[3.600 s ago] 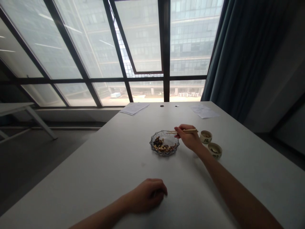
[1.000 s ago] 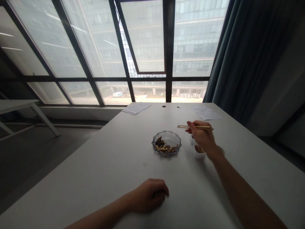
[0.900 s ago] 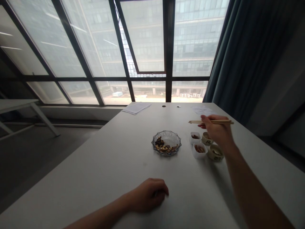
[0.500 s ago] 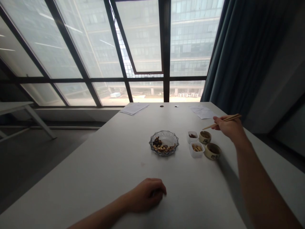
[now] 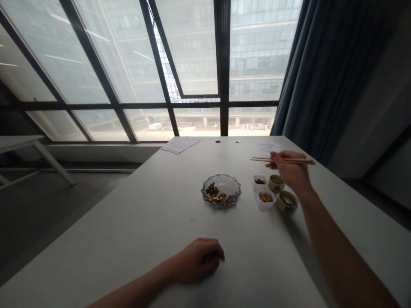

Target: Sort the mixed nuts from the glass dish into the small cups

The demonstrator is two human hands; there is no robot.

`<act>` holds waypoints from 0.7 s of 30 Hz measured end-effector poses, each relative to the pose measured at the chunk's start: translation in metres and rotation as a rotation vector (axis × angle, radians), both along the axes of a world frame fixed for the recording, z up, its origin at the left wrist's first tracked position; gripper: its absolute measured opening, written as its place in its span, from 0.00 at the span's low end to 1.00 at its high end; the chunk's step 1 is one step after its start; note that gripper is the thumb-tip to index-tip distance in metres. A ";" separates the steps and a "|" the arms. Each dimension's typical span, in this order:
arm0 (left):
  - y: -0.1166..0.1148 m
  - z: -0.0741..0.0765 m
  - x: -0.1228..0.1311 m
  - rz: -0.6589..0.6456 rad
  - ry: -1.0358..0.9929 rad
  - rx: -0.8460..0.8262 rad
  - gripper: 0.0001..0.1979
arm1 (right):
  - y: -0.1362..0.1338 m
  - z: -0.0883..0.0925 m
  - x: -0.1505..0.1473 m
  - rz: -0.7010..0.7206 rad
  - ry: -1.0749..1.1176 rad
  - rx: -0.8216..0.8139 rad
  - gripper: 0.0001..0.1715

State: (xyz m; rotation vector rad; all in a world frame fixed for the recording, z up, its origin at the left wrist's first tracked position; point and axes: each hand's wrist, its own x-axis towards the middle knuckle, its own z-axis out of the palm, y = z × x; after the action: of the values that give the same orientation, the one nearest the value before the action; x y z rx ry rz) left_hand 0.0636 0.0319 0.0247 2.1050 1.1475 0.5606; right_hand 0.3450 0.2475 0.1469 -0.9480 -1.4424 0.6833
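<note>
My right hand (image 5: pixel 290 169) is closed around a pair of wooden chopsticks (image 5: pixel 257 159), held nearly level above the small containers, their tips pointing left. No food shows between the tips. Below are two white plastic tubs, one with dark pieces (image 5: pixel 260 182) and one with tan pieces (image 5: pixel 266 200). Beside them stand two beige round bowls, a far one (image 5: pixel 276 183) and a near one (image 5: pixel 287 202), each with some contents. Left of these is a scalloped glass bowl (image 5: pixel 221 191) holding mixed dark and pale dried pieces. My left hand (image 5: pixel 201 261) rests on the table, fingers curled, nothing visible inside.
Everything stands on a long white table (image 5: pixel 144 214). Paper sheets lie at its far left (image 5: pixel 180 145) and far right (image 5: pixel 269 147). Windows (image 5: pixel 195 55) rise behind it, with a dark blue curtain (image 5: pixel 308 77) to the right. Another white table (image 5: pixel 19 143) is at the left.
My right hand has moved left with the chopsticks, whose tips are now higher and farther left, away from the beige bowls. My left hand has stayed in place.
</note>
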 end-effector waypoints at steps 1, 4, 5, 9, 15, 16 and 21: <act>0.000 0.000 0.000 0.002 0.000 0.000 0.12 | -0.005 -0.004 -0.010 0.047 -0.018 0.009 0.22; 0.000 0.000 0.000 0.003 0.003 0.006 0.13 | -0.016 -0.020 -0.041 0.210 -0.091 -0.007 0.23; 0.000 -0.001 0.000 0.003 0.003 0.008 0.13 | -0.019 -0.026 -0.050 0.239 -0.090 -0.015 0.23; 0.000 -0.001 0.000 -0.007 -0.015 0.015 0.13 | -0.025 -0.052 -0.076 0.332 -0.146 -0.085 0.22; 0.001 -0.003 -0.001 -0.021 -0.027 0.010 0.12 | -0.025 -0.077 -0.094 0.378 -0.214 -0.122 0.22; 0.001 -0.003 -0.001 -0.024 -0.025 0.010 0.12 | -0.025 -0.079 -0.095 0.373 -0.218 -0.127 0.22; 0.001 -0.002 -0.001 -0.031 -0.028 0.018 0.11 | -0.023 -0.087 -0.099 0.340 -0.213 -0.139 0.21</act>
State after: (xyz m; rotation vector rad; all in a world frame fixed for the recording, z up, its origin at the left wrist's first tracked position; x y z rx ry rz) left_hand 0.0631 0.0327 0.0226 2.1205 1.0961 0.5862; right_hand 0.2460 0.2247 0.0603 -0.9114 -1.7864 0.9648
